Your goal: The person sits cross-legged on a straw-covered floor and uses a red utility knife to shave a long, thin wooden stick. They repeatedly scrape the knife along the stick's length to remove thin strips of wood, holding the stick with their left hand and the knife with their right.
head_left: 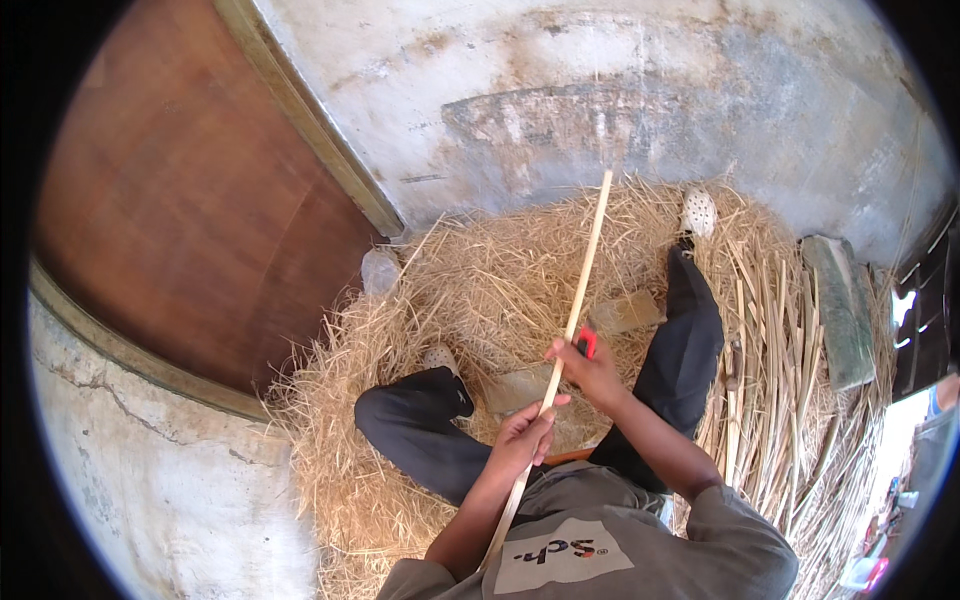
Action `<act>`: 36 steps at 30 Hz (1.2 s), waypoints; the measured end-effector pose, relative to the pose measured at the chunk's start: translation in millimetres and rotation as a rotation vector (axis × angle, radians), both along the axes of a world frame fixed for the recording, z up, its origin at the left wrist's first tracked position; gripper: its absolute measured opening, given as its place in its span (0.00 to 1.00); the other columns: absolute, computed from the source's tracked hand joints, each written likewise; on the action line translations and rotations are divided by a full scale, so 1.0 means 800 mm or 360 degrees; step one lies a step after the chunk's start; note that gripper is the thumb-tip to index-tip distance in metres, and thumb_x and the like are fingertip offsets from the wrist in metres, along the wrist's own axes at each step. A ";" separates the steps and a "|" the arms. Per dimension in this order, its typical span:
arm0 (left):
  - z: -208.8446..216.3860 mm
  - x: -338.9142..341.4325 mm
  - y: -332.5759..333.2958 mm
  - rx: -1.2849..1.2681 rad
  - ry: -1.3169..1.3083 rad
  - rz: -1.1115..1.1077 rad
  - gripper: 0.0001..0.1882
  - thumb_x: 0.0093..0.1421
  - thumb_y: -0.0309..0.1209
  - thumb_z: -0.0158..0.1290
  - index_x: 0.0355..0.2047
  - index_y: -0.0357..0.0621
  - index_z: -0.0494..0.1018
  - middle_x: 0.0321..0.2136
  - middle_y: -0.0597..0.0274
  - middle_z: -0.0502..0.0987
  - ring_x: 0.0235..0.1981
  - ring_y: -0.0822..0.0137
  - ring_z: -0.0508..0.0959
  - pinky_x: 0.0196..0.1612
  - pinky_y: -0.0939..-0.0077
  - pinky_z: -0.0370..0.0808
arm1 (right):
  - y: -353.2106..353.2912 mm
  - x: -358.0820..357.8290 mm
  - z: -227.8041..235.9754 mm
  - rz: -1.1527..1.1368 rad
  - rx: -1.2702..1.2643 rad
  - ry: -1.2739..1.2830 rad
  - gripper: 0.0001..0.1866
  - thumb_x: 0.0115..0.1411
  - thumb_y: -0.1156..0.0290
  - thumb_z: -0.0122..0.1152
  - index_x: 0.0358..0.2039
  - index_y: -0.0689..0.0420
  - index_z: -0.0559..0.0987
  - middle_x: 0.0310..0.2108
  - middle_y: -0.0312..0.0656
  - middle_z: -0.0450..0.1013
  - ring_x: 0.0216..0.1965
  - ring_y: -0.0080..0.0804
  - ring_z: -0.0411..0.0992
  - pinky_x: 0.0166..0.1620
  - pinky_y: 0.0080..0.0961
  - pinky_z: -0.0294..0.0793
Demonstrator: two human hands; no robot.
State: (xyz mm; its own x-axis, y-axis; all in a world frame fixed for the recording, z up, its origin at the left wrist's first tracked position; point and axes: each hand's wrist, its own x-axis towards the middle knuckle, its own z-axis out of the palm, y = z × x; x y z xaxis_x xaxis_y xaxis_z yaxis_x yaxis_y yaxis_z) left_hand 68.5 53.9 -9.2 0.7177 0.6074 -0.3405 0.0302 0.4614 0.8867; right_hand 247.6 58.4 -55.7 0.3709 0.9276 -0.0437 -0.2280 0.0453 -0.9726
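A long, pale strip that looks like split bamboo (pixel 580 290) slants up from my lap toward the wall. My left hand (pixel 525 437) is closed around its lower part, close to my body. Farther up, my right hand (pixel 597 375) is closed on a small red-and-black tool (pixel 587 343) that looks like a cutter knife. That hand lies against the strip's right side. The tool's blade is blurred, so I cannot tell whether it touches the strip. The strip's lower end runs down over my shirt.
Loose straw-like shavings (pixel 490 260) cover the ground around my legs. Many long strips (pixel 770 350) lie in a pile at the right, beside a greenish slab (pixel 842 310). A clear plastic container (pixel 380 271) stands near the brown door (pixel 200 190). A stained wall (pixel 560 110) rises ahead.
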 end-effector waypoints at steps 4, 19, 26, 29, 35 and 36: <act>0.003 -0.011 -0.008 0.0056 -0.0057 -0.0024 0.19 0.70 0.34 0.41 0.56 0.38 0.67 0.16 0.70 0.66 0.14 0.81 0.62 0.19 0.88 0.59 | 0.013 0.029 0.038 0.0015 -0.0017 0.0387 0.13 0.64 0.61 0.56 0.30 0.59 0.74 0.13 0.25 0.55 0.13 0.13 0.52 0.18 0.16 0.48; 0.005 -0.091 -0.060 0.0472 0.0212 0.0232 0.24 0.68 0.31 0.45 0.63 0.44 0.60 0.20 0.69 0.69 0.16 0.83 0.63 0.21 0.89 0.62 | -0.004 0.004 0.020 0.0034 0.0180 -0.1542 0.29 0.59 0.41 0.55 0.22 0.58 0.75 0.14 0.39 0.69 0.14 0.37 0.68 0.21 0.33 0.65; 0.011 -0.103 -0.073 0.1014 0.0447 0.0281 0.22 0.63 0.25 0.50 0.58 0.38 0.65 0.31 0.54 0.79 0.22 0.78 0.70 0.30 0.83 0.71 | -0.003 0.013 0.064 -0.0097 -0.0039 -0.2225 0.35 0.50 0.33 0.57 0.13 0.56 0.73 0.11 0.46 0.67 0.14 0.47 0.70 0.20 0.39 0.67; 0.013 -0.107 -0.078 0.1170 0.0525 0.0295 0.22 0.61 0.24 0.51 0.56 0.37 0.67 0.35 0.45 0.79 0.25 0.74 0.76 0.34 0.81 0.73 | -0.016 -0.001 0.056 0.0125 0.0078 -0.2345 0.36 0.47 0.30 0.56 0.12 0.56 0.73 0.11 0.47 0.68 0.16 0.46 0.71 0.21 0.39 0.68; 0.035 -0.111 -0.084 0.1391 0.0804 0.0237 0.21 0.58 0.23 0.52 0.53 0.36 0.70 0.27 0.42 0.76 0.22 0.59 0.78 0.30 0.74 0.74 | 0.003 0.022 0.056 0.0051 -0.0021 -0.2391 0.37 0.46 0.28 0.55 0.12 0.54 0.74 0.11 0.45 0.68 0.16 0.46 0.71 0.23 0.39 0.69; 0.035 -0.112 -0.083 0.1440 0.0819 0.0209 0.21 0.58 0.23 0.52 0.53 0.36 0.71 0.26 0.42 0.75 0.21 0.56 0.78 0.29 0.73 0.74 | -0.005 0.013 0.047 0.0054 0.0040 -0.2388 0.37 0.46 0.27 0.55 0.12 0.54 0.74 0.11 0.46 0.68 0.16 0.46 0.71 0.22 0.39 0.68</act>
State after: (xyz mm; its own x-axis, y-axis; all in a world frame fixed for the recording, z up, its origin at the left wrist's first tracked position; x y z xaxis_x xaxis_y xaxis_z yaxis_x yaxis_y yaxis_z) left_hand -21.2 -12.3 18.5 0.5251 0.8503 0.0345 0.4991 -0.3405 0.7968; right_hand 258.1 54.7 -18.1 0.0343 0.9311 0.3631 0.9517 0.0805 -0.2962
